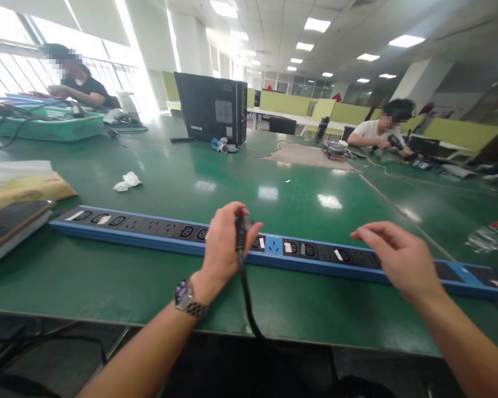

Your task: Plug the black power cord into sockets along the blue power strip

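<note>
My left hand [224,237], with a metal watch [186,298] on the wrist, grips the black plug [243,225] of a power cord between thumb and fingers. From it the black cord [247,298] hangs down over the table's front edge. Beneath that hand lies a long blue power strip [149,240] with black sockets, one blue socket [274,245] and several small white stickers. Over the strip's right part hovers my right hand [398,260], its fingers loosely curved and open, with nothing visible in them. Part of the strip is hidden behind both hands.
The green table [170,177] has a worn patch [307,155]. A black computer case [211,108] and gloves [224,145] stand behind. At left are a tissue pack [29,188], a tablet-like device [14,226] and a green basket [62,128]. Two people sit at the far sides.
</note>
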Action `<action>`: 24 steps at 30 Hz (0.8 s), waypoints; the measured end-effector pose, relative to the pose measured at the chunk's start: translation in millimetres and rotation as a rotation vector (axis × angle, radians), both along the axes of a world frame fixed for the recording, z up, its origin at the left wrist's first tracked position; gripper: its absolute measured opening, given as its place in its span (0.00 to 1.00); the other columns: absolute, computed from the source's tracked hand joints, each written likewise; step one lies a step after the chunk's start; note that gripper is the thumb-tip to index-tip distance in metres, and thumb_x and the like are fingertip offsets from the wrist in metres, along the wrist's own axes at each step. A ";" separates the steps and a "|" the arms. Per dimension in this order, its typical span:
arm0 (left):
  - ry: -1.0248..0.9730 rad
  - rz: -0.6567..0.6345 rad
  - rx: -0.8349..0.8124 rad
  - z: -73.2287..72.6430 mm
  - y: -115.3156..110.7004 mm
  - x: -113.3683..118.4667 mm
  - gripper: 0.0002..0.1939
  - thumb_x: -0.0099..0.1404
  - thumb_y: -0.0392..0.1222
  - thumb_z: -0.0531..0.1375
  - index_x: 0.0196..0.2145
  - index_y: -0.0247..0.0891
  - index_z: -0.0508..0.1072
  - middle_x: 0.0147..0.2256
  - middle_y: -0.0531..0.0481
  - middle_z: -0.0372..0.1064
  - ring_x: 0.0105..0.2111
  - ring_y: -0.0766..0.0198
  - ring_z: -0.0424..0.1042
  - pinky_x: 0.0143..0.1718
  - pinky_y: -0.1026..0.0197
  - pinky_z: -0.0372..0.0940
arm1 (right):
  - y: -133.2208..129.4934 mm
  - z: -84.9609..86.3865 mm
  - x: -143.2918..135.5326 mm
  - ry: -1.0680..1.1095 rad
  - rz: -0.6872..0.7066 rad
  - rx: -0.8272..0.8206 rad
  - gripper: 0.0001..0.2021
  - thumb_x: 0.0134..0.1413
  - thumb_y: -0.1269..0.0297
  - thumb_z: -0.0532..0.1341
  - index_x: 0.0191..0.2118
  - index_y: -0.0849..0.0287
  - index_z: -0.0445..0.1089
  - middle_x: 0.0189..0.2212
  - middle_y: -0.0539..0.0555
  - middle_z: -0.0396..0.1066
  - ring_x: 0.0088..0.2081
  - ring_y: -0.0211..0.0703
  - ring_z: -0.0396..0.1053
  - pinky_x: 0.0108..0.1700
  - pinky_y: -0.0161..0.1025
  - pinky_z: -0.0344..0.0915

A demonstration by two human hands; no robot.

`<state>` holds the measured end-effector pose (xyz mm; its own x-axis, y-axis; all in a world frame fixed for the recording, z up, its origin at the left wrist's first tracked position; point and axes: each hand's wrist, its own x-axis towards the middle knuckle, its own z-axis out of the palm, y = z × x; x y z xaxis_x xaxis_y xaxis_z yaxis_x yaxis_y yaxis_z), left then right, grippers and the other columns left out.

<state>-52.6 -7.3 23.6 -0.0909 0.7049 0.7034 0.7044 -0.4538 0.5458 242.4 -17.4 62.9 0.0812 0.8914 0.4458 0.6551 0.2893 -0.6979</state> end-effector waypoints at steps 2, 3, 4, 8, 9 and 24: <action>0.035 0.101 -0.086 -7.9 5.8 -44.2 0.16 0.66 0.53 0.59 0.44 0.39 0.70 0.38 0.45 0.74 0.38 0.56 0.74 0.44 0.53 0.68 | 13.6 -27.9 17.6 -0.167 -0.116 -0.070 0.17 0.53 0.48 0.60 0.37 0.56 0.76 0.37 0.56 0.78 0.37 0.49 0.74 0.43 0.45 0.68; 0.088 0.105 -0.115 -12.5 7.5 -60.5 0.16 0.66 0.55 0.60 0.41 0.39 0.71 0.38 0.45 0.75 0.39 0.55 0.74 0.45 0.53 0.68 | 19.4 -41.4 24.3 -0.240 -0.144 -0.106 0.18 0.53 0.48 0.60 0.38 0.57 0.76 0.39 0.56 0.78 0.37 0.50 0.74 0.42 0.46 0.68; 0.121 0.102 -0.135 -17.0 8.4 -72.1 0.16 0.65 0.55 0.60 0.40 0.40 0.73 0.38 0.45 0.76 0.39 0.55 0.75 0.45 0.53 0.68 | 23.8 -53.5 28.8 -0.296 -0.170 -0.117 0.18 0.54 0.48 0.58 0.39 0.57 0.76 0.40 0.57 0.78 0.38 0.51 0.74 0.43 0.47 0.68; 0.255 0.016 -0.179 -29.4 6.6 -85.3 0.17 0.66 0.56 0.58 0.45 0.42 0.74 0.42 0.44 0.77 0.44 0.52 0.75 0.50 0.50 0.67 | 26.7 -80.1 28.3 -0.468 -0.217 -0.057 0.20 0.57 0.48 0.55 0.40 0.57 0.76 0.42 0.58 0.77 0.45 0.55 0.73 0.47 0.50 0.66; 0.284 -0.010 -0.190 -30.2 5.8 -86.1 0.18 0.67 0.55 0.58 0.47 0.41 0.74 0.44 0.44 0.77 0.45 0.52 0.75 0.51 0.49 0.67 | 25.3 -81.9 26.3 -0.493 -0.219 -0.037 0.20 0.58 0.48 0.54 0.40 0.56 0.76 0.42 0.57 0.77 0.45 0.54 0.73 0.47 0.49 0.65; 0.581 -0.380 -0.492 17.7 21.9 -113.6 0.20 0.68 0.49 0.55 0.56 0.46 0.70 0.46 0.47 0.76 0.45 0.55 0.75 0.48 0.57 0.67 | 21.2 -83.8 20.1 -0.612 -0.245 0.065 0.18 0.61 0.53 0.52 0.39 0.57 0.76 0.37 0.56 0.77 0.40 0.50 0.73 0.43 0.44 0.64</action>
